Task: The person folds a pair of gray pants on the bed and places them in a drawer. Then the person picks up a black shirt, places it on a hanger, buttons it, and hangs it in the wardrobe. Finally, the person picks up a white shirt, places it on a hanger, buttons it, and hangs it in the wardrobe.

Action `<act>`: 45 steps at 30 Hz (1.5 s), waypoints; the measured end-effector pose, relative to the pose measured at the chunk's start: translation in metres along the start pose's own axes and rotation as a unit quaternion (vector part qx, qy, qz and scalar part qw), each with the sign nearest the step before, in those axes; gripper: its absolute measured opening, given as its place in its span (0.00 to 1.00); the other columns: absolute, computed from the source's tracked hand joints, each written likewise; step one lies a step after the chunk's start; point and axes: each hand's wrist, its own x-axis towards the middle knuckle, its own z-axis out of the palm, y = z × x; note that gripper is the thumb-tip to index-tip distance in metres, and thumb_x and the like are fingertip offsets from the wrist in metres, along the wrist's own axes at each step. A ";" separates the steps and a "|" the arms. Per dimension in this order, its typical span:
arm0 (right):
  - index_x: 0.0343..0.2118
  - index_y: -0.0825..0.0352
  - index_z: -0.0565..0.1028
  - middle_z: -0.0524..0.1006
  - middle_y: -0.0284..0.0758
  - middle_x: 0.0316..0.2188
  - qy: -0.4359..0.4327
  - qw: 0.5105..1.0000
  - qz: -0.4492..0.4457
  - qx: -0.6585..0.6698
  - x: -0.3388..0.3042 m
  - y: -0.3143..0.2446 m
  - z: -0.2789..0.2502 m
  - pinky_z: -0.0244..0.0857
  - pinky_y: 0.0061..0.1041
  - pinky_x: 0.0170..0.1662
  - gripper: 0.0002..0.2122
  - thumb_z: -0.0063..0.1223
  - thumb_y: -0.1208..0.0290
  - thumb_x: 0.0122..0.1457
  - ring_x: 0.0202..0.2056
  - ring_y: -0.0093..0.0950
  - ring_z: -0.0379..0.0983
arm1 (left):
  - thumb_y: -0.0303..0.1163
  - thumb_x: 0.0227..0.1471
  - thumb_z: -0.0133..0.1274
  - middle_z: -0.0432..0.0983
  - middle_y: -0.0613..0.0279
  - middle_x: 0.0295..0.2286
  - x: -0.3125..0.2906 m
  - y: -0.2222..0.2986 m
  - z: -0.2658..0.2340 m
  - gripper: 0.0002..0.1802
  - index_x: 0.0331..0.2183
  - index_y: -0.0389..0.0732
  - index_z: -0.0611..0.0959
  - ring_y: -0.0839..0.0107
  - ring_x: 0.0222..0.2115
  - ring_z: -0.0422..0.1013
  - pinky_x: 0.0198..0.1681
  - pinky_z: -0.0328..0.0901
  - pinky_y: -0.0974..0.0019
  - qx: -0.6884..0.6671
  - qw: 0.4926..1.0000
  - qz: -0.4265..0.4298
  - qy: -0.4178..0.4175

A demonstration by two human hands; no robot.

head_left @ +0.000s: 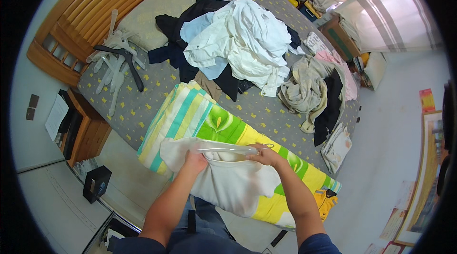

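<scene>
A white garment (233, 182) hangs spread out in front of me, over the near edge of the bed. A clear plastic hanger (223, 149) lies along its neck opening, partly inside the cloth. My left hand (194, 158) is closed on the garment near the hanger's left end. With the fingers of my right hand (264, 155) I grip the hanger's right part, close to its hook; the cloth's edge is just below. Underneath is a folded quilt (223, 125) with green, yellow and striped patterns.
A big heap of white, blue and dark clothes (243, 39) covers the bed's middle. Loose hangers (116, 63) lie at the far left by the wooden headboard (95, 11). More clothes (309, 87) sit on the right. A dark box (97, 183) stands at the lower left.
</scene>
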 end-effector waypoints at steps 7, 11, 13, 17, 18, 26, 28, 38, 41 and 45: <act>0.51 0.54 0.80 0.82 0.33 0.44 0.108 0.963 -0.061 -0.240 -0.033 -0.011 0.012 0.19 0.64 0.69 0.20 0.61 0.52 0.58 0.57 0.32 0.70 | 0.31 0.58 0.52 0.80 0.51 0.36 0.014 0.013 -0.025 0.08 0.39 0.38 0.79 0.55 0.40 0.76 0.43 0.70 0.53 0.432 0.854 0.242 0.162; 0.50 0.56 0.80 0.82 0.34 0.42 0.046 0.935 0.034 -0.350 -0.037 -0.029 0.023 0.20 0.67 0.68 0.21 0.62 0.53 0.57 0.55 0.32 0.72 | 0.31 0.58 0.53 0.79 0.45 0.31 -0.010 0.010 0.000 0.08 0.37 0.38 0.78 0.46 0.33 0.76 0.36 0.69 0.49 0.656 0.634 0.405 0.066; 0.50 0.56 0.80 0.82 0.35 0.42 0.020 0.936 0.068 -0.346 -0.035 -0.039 0.030 0.20 0.68 0.68 0.21 0.61 0.52 0.56 0.55 0.33 0.72 | 0.31 0.57 0.53 0.78 0.44 0.30 -0.031 0.010 0.021 0.07 0.36 0.38 0.78 0.44 0.32 0.76 0.34 0.69 0.48 0.695 0.585 0.418 -0.023; 0.49 0.58 0.81 0.81 0.36 0.43 0.093 0.965 0.021 -0.246 -0.055 -0.074 0.024 0.22 0.69 0.67 0.24 0.60 0.47 0.56 0.55 0.34 0.73 | 0.31 0.56 0.55 0.79 0.49 0.27 -0.080 0.003 0.055 0.06 0.35 0.40 0.79 0.48 0.29 0.76 0.31 0.69 0.50 0.743 0.537 0.371 -0.149; 0.49 0.59 0.81 0.81 0.37 0.44 0.124 0.966 -0.003 -0.225 -0.067 -0.087 0.018 0.23 0.70 0.67 0.24 0.59 0.46 0.56 0.55 0.35 0.73 | 0.31 0.55 0.56 0.78 0.50 0.26 -0.093 -0.002 0.063 0.07 0.35 0.39 0.79 0.50 0.28 0.76 0.30 0.69 0.52 0.739 0.540 0.367 -0.166; 0.43 0.61 0.83 0.81 0.40 0.44 0.086 0.965 -0.047 -0.242 -0.143 -0.159 -0.012 0.33 0.65 0.69 0.24 0.58 0.44 0.56 0.50 0.39 0.76 | 0.39 0.52 0.63 0.78 0.52 0.39 -0.193 0.010 0.097 0.13 0.36 0.41 0.81 0.56 0.42 0.75 0.42 0.68 0.55 0.726 0.388 0.523 -0.220; 0.42 0.63 0.83 0.82 0.39 0.44 0.073 0.969 -0.093 -0.218 -0.168 -0.177 -0.011 0.34 0.65 0.69 0.24 0.58 0.44 0.57 0.49 0.39 0.76 | 0.44 0.51 0.64 0.75 0.51 0.46 -0.245 0.023 0.122 0.18 0.37 0.42 0.81 0.56 0.49 0.71 0.48 0.65 0.54 0.733 0.307 0.565 -0.222; 0.53 0.65 0.76 0.79 0.40 0.49 -0.007 0.948 -0.318 -0.003 -0.244 -0.257 0.051 0.52 0.48 0.67 0.25 0.67 0.57 0.56 0.50 0.34 0.76 | 0.49 0.49 0.65 0.81 0.55 0.31 -0.428 0.025 0.039 0.19 0.34 0.45 0.82 0.51 0.33 0.77 0.37 0.71 0.53 0.863 0.338 0.366 -0.084; 0.58 0.66 0.71 0.77 0.37 0.51 -0.052 0.921 -0.382 -0.043 -0.248 -0.264 0.058 0.61 0.35 0.62 0.29 0.70 0.64 0.54 0.48 0.32 0.76 | 0.46 0.49 0.66 0.80 0.54 0.31 -0.521 0.035 0.007 0.17 0.33 0.44 0.83 0.51 0.33 0.77 0.37 0.71 0.54 0.833 0.375 0.407 0.005; 0.55 0.67 0.72 0.79 0.38 0.46 -0.108 0.944 -0.312 -0.013 -0.253 -0.315 0.098 0.69 0.33 0.52 0.28 0.72 0.64 0.53 0.45 0.33 0.77 | 0.42 0.49 0.67 0.80 0.53 0.31 -0.645 0.042 -0.020 0.17 0.35 0.41 0.84 0.53 0.33 0.77 0.37 0.70 0.57 0.795 0.392 0.456 0.084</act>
